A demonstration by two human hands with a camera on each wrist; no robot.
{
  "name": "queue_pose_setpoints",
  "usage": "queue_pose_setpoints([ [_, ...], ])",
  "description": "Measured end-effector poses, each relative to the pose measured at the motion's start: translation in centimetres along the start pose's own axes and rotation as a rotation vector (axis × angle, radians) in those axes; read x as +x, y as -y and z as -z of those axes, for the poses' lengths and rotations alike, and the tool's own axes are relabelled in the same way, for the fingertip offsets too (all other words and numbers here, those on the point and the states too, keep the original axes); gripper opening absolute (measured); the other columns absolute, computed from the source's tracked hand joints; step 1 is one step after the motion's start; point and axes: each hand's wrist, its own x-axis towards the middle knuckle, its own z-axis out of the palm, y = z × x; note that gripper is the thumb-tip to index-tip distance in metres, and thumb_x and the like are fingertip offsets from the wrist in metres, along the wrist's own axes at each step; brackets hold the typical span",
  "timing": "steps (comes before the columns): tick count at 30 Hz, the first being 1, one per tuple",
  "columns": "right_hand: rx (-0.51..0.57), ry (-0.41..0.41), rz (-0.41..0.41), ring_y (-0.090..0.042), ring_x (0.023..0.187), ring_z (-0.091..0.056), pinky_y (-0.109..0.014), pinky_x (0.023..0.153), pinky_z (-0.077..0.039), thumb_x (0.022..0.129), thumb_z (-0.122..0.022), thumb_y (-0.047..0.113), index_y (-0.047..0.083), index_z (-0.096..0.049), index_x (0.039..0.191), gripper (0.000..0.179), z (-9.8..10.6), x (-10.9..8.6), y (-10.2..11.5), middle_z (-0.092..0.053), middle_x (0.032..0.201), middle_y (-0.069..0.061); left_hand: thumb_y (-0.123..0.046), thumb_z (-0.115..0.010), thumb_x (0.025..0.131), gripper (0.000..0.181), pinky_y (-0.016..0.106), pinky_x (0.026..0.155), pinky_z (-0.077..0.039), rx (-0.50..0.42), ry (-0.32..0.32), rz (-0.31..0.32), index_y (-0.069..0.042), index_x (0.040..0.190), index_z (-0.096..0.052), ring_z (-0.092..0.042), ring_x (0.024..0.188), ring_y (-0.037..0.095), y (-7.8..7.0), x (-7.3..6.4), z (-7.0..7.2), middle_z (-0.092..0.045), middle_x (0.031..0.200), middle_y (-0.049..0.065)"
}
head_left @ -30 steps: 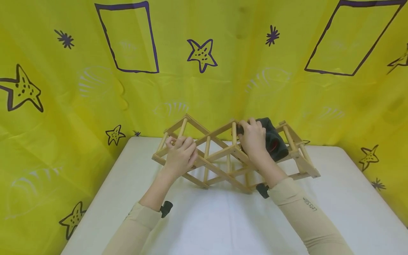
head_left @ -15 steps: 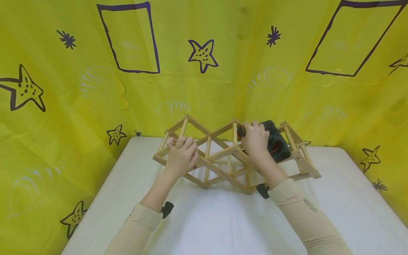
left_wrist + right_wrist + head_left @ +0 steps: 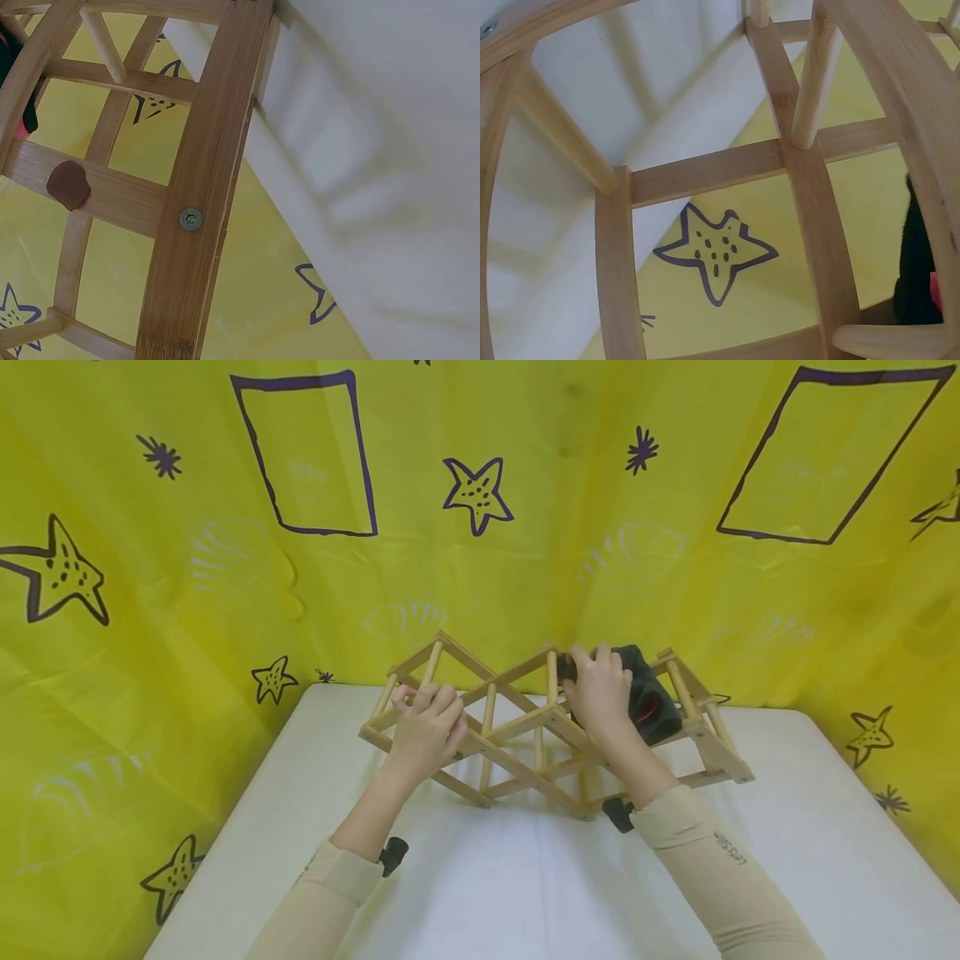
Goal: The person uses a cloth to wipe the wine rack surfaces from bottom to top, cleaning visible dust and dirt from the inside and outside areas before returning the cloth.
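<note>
A wooden lattice rack [image 3: 517, 724] of crossed slats and round dowels stands at the back of the table. My left hand [image 3: 426, 727] grips its left part, fingers curled over a slat. At the right half, my right hand [image 3: 598, 693] holds a dark green cloth item [image 3: 640, 681] with a red spot, lying on the rack's upper side; the palm side is hidden. In the left wrist view a slat [image 3: 206, 150] with a screw fills the middle, and the cloth's edge [image 3: 9, 56] shows far left. The right wrist view shows slats and the cloth [image 3: 915, 277] at the right edge.
The white table [image 3: 487, 877] lies under the rack and both forearms. Behind it hangs a yellow curtain [image 3: 525, 577] printed with stars and fish, close to the rack's back. A dark wrist mount [image 3: 393, 856] sits on the left wrist, another [image 3: 618, 814] on the right.
My right hand has shifted slightly to the right over the cloth item, which has moved a little the same way. The left hand keeps its grip on the rack.
</note>
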Motion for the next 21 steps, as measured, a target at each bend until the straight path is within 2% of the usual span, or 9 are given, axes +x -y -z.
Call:
queue_pose_setpoints([
  [3, -0.07, 0.078, -0.058, -0.041, 0.096, -0.048, -0.056, 0.074, -0.041, 0.079, -0.069, 0.014, 0.007, -0.055, 0.116, 0.04, 0.14, 0.12, 0.11, -0.05, 0.103, -0.025, -0.01, -0.054, 0.08, 0.006, 0.05, 0.078, -0.021, 0.007, -0.002, -0.005, -0.008, 0.075, -0.052, -0.039, 0.087, 0.021, 0.0, 0.02, 0.04, -0.045, 0.084, 0.002],
  [6, -0.1, 0.117, -0.084, -0.042, 0.097, -0.047, -0.058, 0.075, -0.04, 0.078, -0.068, 0.014, 0.007, -0.054, 0.118, 0.042, 0.09, 0.17, 0.06, -0.049, 0.105, -0.026, -0.008, -0.059, 0.077, 0.007, 0.05, 0.078, -0.02, 0.005, -0.006, -0.01, -0.008, 0.075, -0.052, -0.038, 0.086, 0.021, -0.02, 0.03, 0.14, -0.044, 0.083, 0.002],
  [9, -0.071, 0.09, -0.05, -0.04, 0.096, -0.047, -0.056, 0.074, -0.04, 0.077, -0.069, 0.013, 0.007, -0.056, 0.113, 0.039, -0.11, 0.08, -0.14, -0.05, 0.103, -0.024, -0.007, -0.06, 0.076, 0.008, 0.05, 0.078, -0.021, -0.004, -0.009, -0.006, -0.008, 0.075, -0.052, -0.038, 0.086, 0.021, -0.07, 0.02, 0.19, -0.044, 0.083, 0.002],
  [15, 0.025, -0.042, 0.084, -0.036, 0.09, -0.05, -0.048, 0.066, -0.041, 0.075, -0.071, 0.009, 0.008, -0.059, 0.099, 0.027, -0.38, -0.14, -0.22, -0.051, 0.099, -0.02, -0.009, -0.057, 0.078, 0.004, 0.05, 0.077, -0.021, -0.02, -0.007, 0.006, -0.008, 0.076, -0.053, -0.039, 0.087, 0.021, -0.13, 0.03, 0.32, -0.045, 0.083, 0.002],
  [17, 0.0, -0.044, 0.076, -0.036, 0.089, -0.05, -0.048, 0.066, -0.041, 0.075, -0.071, 0.009, 0.009, -0.059, 0.099, 0.027, -0.36, -0.12, -0.18, -0.051, 0.099, -0.019, -0.009, -0.057, 0.077, 0.004, 0.05, 0.077, -0.021, -0.02, -0.004, 0.008, -0.008, 0.076, -0.053, -0.039, 0.087, 0.021, -0.14, 0.04, 0.33, -0.045, 0.083, 0.002],
  [21, -0.069, 0.021, -0.007, -0.038, 0.092, -0.049, -0.054, 0.069, -0.041, 0.075, -0.071, 0.01, 0.01, -0.059, 0.105, 0.032, -0.11, 0.01, -0.06, -0.05, 0.102, -0.021, -0.009, -0.056, 0.079, 0.005, 0.051, 0.078, -0.022, -0.018, 0.003, 0.011, -0.008, 0.075, -0.052, -0.039, 0.087, 0.021, -0.18, 0.07, 0.25, -0.044, 0.083, 0.002],
])
